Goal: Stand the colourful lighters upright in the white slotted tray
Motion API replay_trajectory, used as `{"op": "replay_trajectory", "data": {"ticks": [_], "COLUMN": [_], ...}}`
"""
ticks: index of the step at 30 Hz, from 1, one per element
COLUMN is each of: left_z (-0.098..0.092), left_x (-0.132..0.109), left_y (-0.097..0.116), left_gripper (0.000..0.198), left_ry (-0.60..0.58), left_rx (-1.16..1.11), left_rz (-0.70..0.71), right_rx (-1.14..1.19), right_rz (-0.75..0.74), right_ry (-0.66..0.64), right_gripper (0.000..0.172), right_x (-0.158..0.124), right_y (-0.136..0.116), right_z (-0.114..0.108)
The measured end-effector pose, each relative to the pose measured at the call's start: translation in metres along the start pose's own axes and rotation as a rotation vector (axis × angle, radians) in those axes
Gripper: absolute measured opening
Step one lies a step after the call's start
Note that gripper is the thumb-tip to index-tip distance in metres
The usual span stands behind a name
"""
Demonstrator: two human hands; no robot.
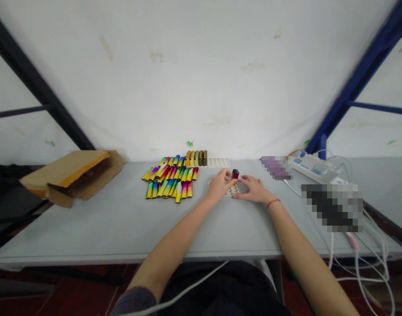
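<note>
My left hand (219, 183) is closed around a lighter (235, 174) with a dark top and a purple-red body, which stands upright above a white tray with round holes (233, 191). The lower end of the lighter is hidden, so I cannot tell how deep it sits in the tray. At the tray's right side, my right hand (255, 190) is open, its thumb and fingers apart and its fingertips close to the lighter. Many shiny rainbow-coloured lighters (171, 186) lie in rough rows to the left of my hands.
Behind the lighters stands a block of yellow to dark olive pieces (197, 158), beside a second white tray (218, 163) near the wall. An opened brown cardboard package (69, 173) lies at the left. A power strip (319, 169), cables and blurred items occupy the right.
</note>
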State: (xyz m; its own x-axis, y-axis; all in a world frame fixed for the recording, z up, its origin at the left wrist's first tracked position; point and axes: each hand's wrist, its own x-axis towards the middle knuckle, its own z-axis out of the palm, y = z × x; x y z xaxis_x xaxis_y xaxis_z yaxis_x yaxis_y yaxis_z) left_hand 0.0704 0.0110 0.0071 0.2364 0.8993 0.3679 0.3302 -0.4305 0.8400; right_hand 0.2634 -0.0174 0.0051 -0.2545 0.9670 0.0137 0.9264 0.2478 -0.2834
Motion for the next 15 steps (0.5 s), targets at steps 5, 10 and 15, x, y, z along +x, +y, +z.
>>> {"op": "replay_trajectory", "data": {"ticks": [5, 10, 15], "left_z": [-0.003, -0.002, -0.027], "left_x": [-0.003, -0.006, 0.000], "left_y": [-0.001, 0.000, 0.004], "left_gripper": [0.022, 0.014, 0.022], "left_ry": [-0.006, -0.061, 0.029], "left_rx": [0.045, 0.081, 0.351], "left_rz": [0.066, 0.127, 0.117], "right_rx": [0.006, 0.010, 0.011], "right_rz": [0.015, 0.000, 0.015], "right_ry": [-0.012, -0.002, -0.012], "right_gripper": [0.080, 0.082, 0.082], "right_x": [0.000, 0.001, 0.000], "right_y": [-0.001, 0.000, -0.001], "right_z": [-0.001, 0.000, -0.001]}}
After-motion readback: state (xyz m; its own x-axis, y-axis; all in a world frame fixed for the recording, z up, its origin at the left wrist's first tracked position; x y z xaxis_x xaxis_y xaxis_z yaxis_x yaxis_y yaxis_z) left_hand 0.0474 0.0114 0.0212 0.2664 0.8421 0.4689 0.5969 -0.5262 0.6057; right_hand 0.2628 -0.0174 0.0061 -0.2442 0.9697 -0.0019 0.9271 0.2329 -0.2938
